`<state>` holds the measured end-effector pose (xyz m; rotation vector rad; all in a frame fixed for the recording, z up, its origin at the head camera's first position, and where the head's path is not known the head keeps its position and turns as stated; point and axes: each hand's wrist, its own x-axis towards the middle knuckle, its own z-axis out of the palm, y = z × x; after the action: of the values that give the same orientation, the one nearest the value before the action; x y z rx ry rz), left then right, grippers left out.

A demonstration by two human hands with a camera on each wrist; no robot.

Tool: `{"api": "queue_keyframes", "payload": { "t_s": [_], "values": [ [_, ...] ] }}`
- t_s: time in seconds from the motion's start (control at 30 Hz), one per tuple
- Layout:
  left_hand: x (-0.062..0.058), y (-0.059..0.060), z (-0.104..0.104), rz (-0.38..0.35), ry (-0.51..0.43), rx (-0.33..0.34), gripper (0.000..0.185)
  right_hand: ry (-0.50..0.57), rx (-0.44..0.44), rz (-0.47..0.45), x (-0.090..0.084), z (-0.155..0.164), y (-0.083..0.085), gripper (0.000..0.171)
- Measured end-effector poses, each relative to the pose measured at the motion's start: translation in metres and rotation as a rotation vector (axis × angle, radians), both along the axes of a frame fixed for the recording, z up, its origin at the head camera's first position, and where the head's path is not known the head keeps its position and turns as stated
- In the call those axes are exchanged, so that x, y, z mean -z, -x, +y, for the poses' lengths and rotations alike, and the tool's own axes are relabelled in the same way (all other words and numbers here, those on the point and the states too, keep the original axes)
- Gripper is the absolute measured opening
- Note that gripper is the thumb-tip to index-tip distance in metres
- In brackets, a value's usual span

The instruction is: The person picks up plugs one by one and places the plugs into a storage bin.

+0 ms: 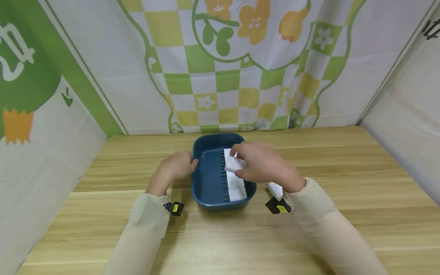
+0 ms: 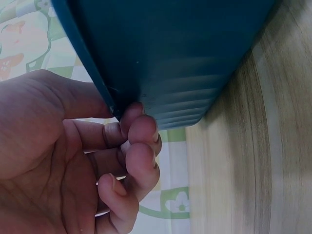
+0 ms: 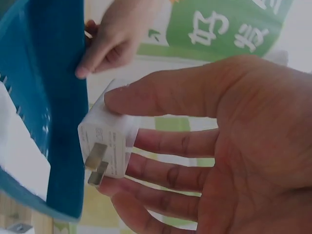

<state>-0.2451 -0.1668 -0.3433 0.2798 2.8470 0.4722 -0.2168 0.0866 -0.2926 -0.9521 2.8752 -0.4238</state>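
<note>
In the head view a blue plastic bin (image 1: 209,191) stands on the table. My left hand (image 1: 174,167) pinches its left rim between thumb and curled fingers; the left wrist view shows the bin's outer wall (image 2: 165,58) beside the fingertips. Over the bin's right half, my right hand (image 1: 262,162) holds a white charger plug (image 3: 105,136) between thumb and fingers, its two metal prongs (image 3: 96,156) facing away from the palm. Below it in the bin lies a row of white chargers (image 1: 236,189), their paired prongs pointing left. The right hand covers part of that row.
Another white block (image 1: 275,190) lies on the table right of the bin, partly hidden by the right wrist. The wooden table (image 1: 343,172) ends at a patterned curtain (image 1: 227,84) behind the bin. White cloth walls stand left and right.
</note>
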Motion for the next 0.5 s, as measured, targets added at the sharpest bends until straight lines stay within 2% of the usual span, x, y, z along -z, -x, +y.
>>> {"api": "queue_keyframes", "payload": {
  "t_s": [0.23, 0.5],
  "values": [
    [0.001, 0.001, -0.001, 0.002, -0.013, 0.002, 0.042, -0.064, -0.119, -0.061, 0.005, -0.023, 0.004, 0.037],
    [0.001, 0.002, -0.002, 0.005, -0.019, 0.005, 0.041, -0.163, -0.224, -0.065, 0.019, -0.042, 0.009, 0.04]
  ]
}}
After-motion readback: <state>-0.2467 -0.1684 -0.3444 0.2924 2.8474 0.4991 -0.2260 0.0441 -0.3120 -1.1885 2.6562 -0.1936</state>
